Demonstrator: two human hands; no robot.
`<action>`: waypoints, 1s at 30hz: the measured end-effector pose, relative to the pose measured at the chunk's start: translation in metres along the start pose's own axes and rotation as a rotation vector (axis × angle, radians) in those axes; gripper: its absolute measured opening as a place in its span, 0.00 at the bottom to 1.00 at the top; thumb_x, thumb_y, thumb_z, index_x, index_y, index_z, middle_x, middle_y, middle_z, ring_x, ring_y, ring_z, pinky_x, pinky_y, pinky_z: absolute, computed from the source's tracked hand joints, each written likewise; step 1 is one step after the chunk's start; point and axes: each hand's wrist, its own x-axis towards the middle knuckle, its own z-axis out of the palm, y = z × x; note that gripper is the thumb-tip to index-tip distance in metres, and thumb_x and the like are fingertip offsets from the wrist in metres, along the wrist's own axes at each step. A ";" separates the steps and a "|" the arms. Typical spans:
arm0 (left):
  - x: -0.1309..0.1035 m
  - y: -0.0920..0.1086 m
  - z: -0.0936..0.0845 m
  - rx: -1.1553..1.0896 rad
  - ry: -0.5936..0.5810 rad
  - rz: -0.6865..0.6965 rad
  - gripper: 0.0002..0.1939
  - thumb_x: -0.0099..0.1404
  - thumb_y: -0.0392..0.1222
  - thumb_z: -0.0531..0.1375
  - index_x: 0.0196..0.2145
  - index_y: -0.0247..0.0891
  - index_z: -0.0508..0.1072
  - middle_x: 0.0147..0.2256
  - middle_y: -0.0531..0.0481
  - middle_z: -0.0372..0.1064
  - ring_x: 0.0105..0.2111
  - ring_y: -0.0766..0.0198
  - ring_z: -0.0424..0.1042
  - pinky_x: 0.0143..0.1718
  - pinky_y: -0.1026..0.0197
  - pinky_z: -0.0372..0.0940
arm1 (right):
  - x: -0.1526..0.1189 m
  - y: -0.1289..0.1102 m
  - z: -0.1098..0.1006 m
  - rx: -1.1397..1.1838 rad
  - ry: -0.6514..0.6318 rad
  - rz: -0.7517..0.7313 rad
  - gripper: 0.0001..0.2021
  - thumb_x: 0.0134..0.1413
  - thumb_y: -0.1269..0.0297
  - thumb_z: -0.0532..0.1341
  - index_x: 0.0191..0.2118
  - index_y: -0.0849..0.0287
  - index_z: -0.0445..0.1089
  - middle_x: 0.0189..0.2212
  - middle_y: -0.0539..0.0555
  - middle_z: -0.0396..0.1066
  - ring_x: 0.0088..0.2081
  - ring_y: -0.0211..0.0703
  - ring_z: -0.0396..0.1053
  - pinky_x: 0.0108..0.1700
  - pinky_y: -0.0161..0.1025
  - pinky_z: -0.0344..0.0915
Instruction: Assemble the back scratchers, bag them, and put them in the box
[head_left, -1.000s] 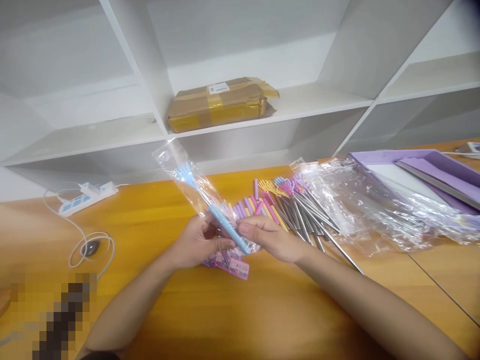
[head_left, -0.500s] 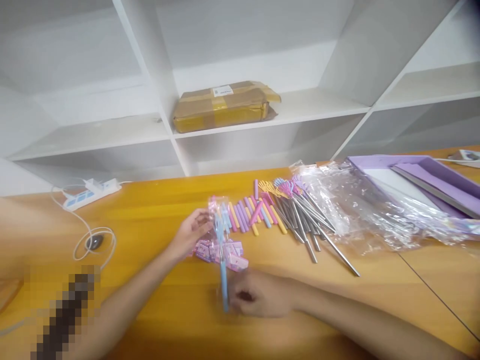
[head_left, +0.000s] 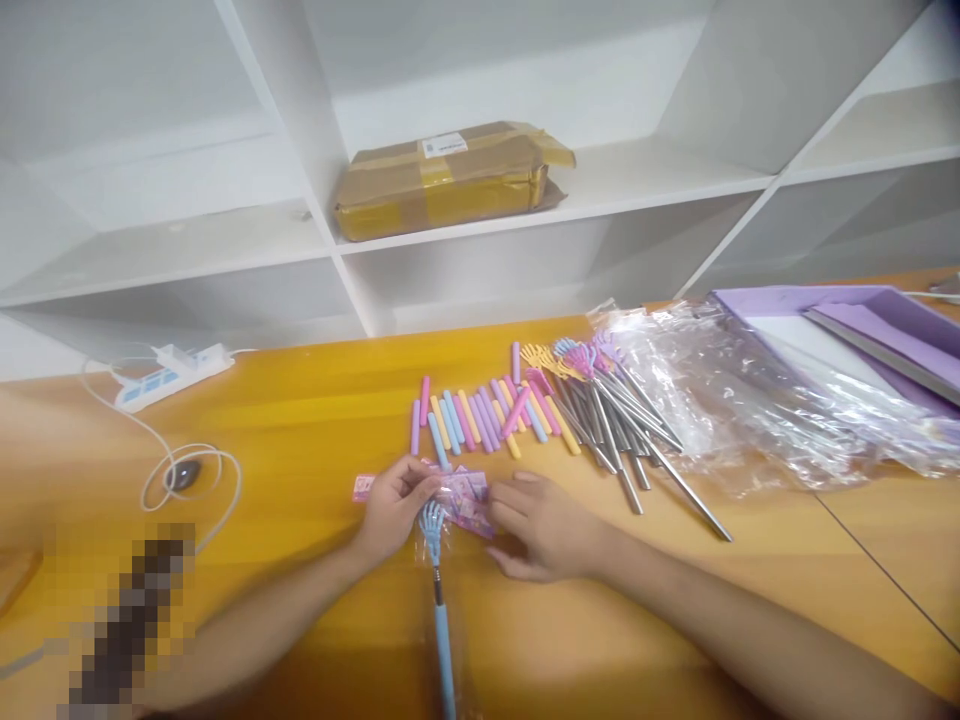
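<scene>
My left hand (head_left: 394, 512) pinches the top of a clear plastic sleeve between thumb and fingers. Inside the sleeve is a blue back scratcher (head_left: 443, 640), its hand-shaped head up near my fingers and its handle pointing toward me. My right hand (head_left: 551, 532) rests by a loose pile of pink and purple printed cards (head_left: 471, 505), thumb apart from the bent fingers, fingertips at the pile's right edge. Beyond the hands lies a row of coloured tubes (head_left: 480, 420) in pink, purple, blue and yellow. Right of them, metal back scratcher rods (head_left: 619, 440) with coloured hand heads are heaped.
Clear plastic sleeves (head_left: 690, 390) are spread at the right, partly over a purple box (head_left: 817, 297). A power strip (head_left: 174, 378) and a cabled dark mouse-like object (head_left: 182, 475) lie left. A taped carton (head_left: 450, 185) sits on the white shelf (head_left: 622, 190) behind.
The bagged back scratcher has come down toward me, with my left hand lowered at its top. My right hand has moved from the handle up to the cards.
</scene>
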 end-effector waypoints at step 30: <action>-0.005 -0.011 0.000 0.120 -0.167 0.190 0.14 0.74 0.44 0.62 0.55 0.44 0.71 0.41 0.47 0.70 0.37 0.61 0.74 0.34 0.63 0.68 | 0.011 0.020 -0.008 0.722 -0.047 0.548 0.13 0.74 0.56 0.58 0.42 0.62 0.68 0.34 0.50 0.68 0.33 0.33 0.63 0.35 0.31 0.62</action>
